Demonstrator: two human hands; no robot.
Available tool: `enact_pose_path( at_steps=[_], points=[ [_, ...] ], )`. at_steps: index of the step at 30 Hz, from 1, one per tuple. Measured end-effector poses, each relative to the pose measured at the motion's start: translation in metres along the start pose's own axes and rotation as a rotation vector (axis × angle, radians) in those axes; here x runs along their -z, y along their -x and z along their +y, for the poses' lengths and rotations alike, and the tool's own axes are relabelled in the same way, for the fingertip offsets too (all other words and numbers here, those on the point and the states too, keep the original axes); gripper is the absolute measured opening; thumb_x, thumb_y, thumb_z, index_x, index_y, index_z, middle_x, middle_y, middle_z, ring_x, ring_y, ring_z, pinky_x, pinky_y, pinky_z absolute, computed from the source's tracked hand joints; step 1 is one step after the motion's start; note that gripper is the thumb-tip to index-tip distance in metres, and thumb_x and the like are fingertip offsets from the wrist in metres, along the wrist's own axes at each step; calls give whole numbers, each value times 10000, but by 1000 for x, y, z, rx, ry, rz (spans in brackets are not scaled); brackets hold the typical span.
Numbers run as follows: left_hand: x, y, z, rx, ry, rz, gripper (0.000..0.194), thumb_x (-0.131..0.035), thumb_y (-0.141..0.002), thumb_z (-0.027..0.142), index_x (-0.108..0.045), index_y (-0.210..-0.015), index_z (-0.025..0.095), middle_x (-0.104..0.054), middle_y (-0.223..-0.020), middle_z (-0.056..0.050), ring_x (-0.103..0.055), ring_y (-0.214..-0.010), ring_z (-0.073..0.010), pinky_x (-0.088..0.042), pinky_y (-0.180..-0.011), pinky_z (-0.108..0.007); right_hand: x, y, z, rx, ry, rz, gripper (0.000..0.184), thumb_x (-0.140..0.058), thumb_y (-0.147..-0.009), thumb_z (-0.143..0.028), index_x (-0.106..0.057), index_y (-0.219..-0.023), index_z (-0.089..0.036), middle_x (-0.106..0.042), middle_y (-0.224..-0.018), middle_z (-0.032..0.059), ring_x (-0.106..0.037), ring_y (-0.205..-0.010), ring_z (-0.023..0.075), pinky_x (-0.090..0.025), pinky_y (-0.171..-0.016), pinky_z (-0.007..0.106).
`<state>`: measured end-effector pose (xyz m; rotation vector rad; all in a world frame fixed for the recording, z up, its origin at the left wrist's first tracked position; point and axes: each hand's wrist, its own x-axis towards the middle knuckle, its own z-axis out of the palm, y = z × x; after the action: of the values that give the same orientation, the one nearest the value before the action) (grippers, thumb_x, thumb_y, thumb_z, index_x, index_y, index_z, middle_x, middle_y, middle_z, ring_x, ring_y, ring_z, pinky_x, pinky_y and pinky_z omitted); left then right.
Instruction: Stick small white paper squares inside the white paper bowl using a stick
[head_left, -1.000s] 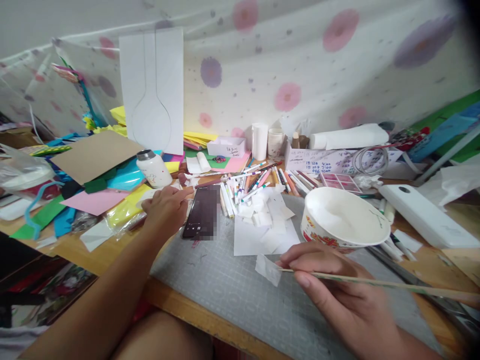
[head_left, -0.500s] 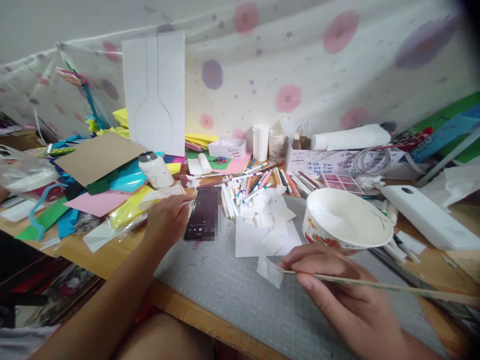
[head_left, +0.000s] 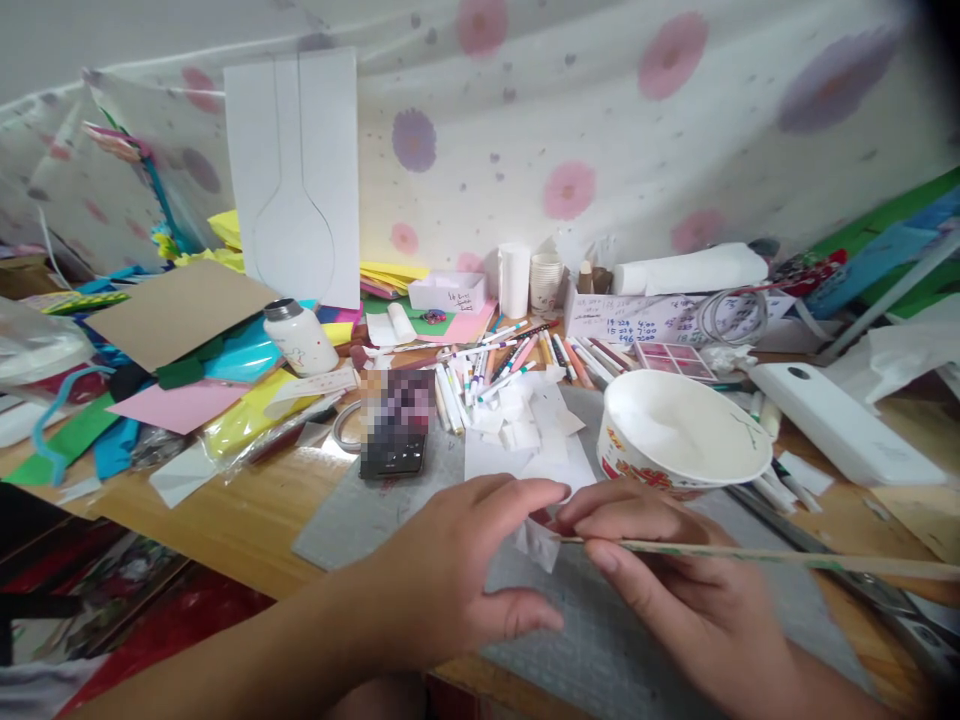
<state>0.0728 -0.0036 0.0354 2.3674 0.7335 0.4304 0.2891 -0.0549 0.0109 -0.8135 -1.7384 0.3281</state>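
My right hand (head_left: pixel 675 570) pinches a thin pale stick (head_left: pixel 750 553), with greenish marks, that runs off to the right. At the stick's left tip is a small translucent whitish piece (head_left: pixel 538 545), perhaps tape or thin paper. My left hand (head_left: pixel 480 570) reaches in from the left, thumb and forefinger apart on either side of that piece; whether a finger touches it I cannot tell. Both hands are above the grey cutting mat (head_left: pixel 337 535). Beyond my left hand lies a phone (head_left: pixel 397 455), its lit screen partly blurred out.
White paper scraps (head_left: pixel 525 425) lie behind my hands, near many markers (head_left: pixel 487 370). A large paper bowl (head_left: pixel 686 430) stands behind my right hand, beside a white power bank (head_left: pixel 844 425). Left are a white bottle (head_left: pixel 300 340), coloured sheets (head_left: pixel 176 400) and a tape roll (head_left: pixel 347 428).
My left hand has left the phone and come right and nearer, to the translucent piece. The phone's screen now shows a different picture. My right hand keeps its hold on the stick.
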Motion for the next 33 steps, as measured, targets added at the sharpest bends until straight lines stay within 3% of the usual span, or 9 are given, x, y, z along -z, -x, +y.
enact_pose_path(
  at_steps=[4,7,11,17,29,31,33],
  points=[
    [2,2,-4,15,-55,28,361,-738,-917,400,-660,-1206,199,-779,-1080,-74,-706,-958,-241,-522,-877,-351,0,0,-3,-16,19,-17,210,-635,-908,-59,-718,-969,-242,-815,-858,18,-812,-802,170,-691,-756,246],
    [0,3,-6,-16,-78,17,274,-698,-941,427,-683,-1083,193,-777,-970,-56,-693,-845,-211,-495,-767,-299,0,0,-4,-13,29,-25,220,-633,-894,-53,-712,-974,-241,-817,-864,17,-814,-795,168,-687,-739,233],
    [-3,1,-8,-52,-92,49,258,-646,-971,442,-686,-971,187,-755,-849,-34,-663,-745,-178,-446,-677,-261,2,-1,-4,3,31,-51,254,-622,-870,-29,-709,-987,-238,-817,-858,15,-816,-803,165,-676,-718,205],
    [-4,-1,-11,-56,-128,79,234,-565,-1010,318,-669,-839,197,-718,-722,1,-607,-646,-141,-386,-616,-243,2,-1,-3,2,9,-44,255,-622,-875,-33,-701,-994,-245,-814,-876,13,-813,-814,156,-673,-734,206],
    [-1,5,-7,-125,-211,92,251,-581,-1007,359,-664,-842,189,-703,-692,11,-617,-613,-132,-413,-586,-236,1,-4,-6,10,26,-90,178,-625,-934,-94,-707,-956,-251,-817,-851,22,-819,-750,169,-681,-676,218],
    [7,12,-16,-141,-285,143,218,-565,-1011,333,-677,-880,199,-712,-715,18,-636,-629,-134,-432,-601,-245,1,-3,-5,-1,32,-88,186,-624,-930,-92,-710,-963,-254,-817,-856,18,-819,-760,172,-681,-678,220],
    [18,24,-33,-69,-414,336,212,-519,-1013,237,-674,-870,214,-721,-752,22,-654,-661,-134,-447,-624,-251,1,-2,-5,-14,35,-84,203,-621,-920,-79,-710,-972,-255,-817,-864,15,-818,-778,174,-683,-690,226]
  ],
)
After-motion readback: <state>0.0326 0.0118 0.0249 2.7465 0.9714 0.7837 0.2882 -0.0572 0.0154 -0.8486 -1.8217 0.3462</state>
